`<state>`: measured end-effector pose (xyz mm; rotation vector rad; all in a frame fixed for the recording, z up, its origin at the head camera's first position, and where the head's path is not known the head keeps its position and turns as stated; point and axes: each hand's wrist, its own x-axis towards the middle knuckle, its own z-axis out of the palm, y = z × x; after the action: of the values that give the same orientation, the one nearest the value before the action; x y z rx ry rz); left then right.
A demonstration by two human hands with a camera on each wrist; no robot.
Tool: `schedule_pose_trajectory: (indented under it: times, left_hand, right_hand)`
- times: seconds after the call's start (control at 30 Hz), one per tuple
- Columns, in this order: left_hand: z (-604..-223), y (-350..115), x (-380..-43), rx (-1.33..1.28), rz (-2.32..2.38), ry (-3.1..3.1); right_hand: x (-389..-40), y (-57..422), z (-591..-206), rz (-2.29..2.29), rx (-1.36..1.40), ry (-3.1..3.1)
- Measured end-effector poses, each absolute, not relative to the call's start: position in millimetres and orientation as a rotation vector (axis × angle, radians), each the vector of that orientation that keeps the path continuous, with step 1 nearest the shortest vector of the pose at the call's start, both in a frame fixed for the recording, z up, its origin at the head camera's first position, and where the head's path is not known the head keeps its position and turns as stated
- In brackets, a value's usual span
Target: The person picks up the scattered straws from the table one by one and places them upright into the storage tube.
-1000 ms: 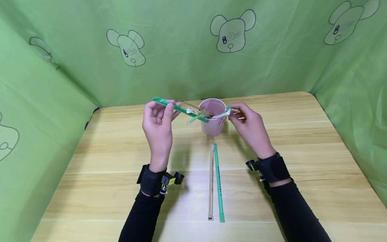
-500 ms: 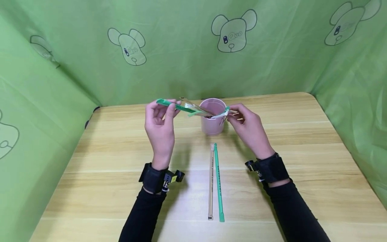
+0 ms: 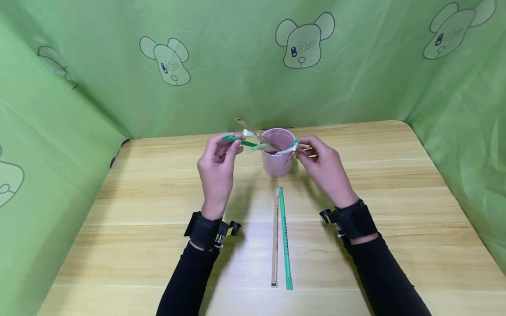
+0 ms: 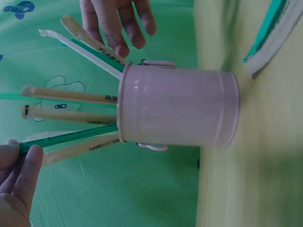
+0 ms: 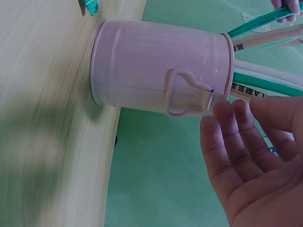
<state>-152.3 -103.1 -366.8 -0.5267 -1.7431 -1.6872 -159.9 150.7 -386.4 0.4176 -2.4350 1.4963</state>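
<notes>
A small pink bucket (image 3: 277, 164) with side handles stands upright on the table, holding several wrapped straws in brown, green and white. My left hand (image 3: 218, 169) pinches the top of a green straw (image 4: 71, 138) between thumb and fingers; its lower end passes the bucket's rim. Beside the bucket's right side, my right hand (image 3: 326, 166) has loosely bent fingers, close to a white straw (image 4: 83, 53) and other straws leaning that way. Nothing shows between its thumb and fingers in the right wrist view; whether it touches the straws I cannot tell.
In front of the bucket, a brown straw (image 3: 275, 241) and a green straw (image 3: 285, 239) lie lengthwise on the wooden table (image 3: 138, 254). A green curtain (image 3: 237, 57) with printed mouse heads encloses the back and sides.
My left hand has moved right, toward the bucket. The green straw's lower end, earlier across the bucket's front, is now at the opening. The right hand has barely moved.
</notes>
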Motion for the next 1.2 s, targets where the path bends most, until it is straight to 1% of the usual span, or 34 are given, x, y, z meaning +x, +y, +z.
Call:
schedule_pose_trajectory:
  times: [0.17, 0.43, 0.6, 0.97, 1.2]
  left_hand:
    - [-375, -103, -156, -0.539, -1.616, -1.843]
    - [-389, -103, -160, -0.486, -1.474, -2.113]
    - [-391, -102, -161, -0.478, -1.462, -2.194]
    - [-393, -104, -161, -0.417, -1.431, -2.377]
    - [-394, -107, -161, -0.405, -1.458, -2.416]
  right_hand:
    - [-160, 151, -388, 1.507, 0.383, -2.478]
    - [-162, 151, -399, 1.462, 0.183, -2.594]
    - [-162, 146, -407, 1.451, 0.127, -2.657]
    - [-143, 125, -424, 1.165, 0.382, -3.041]
    - [-138, 118, -425, 1.056, 0.380, -3.126]
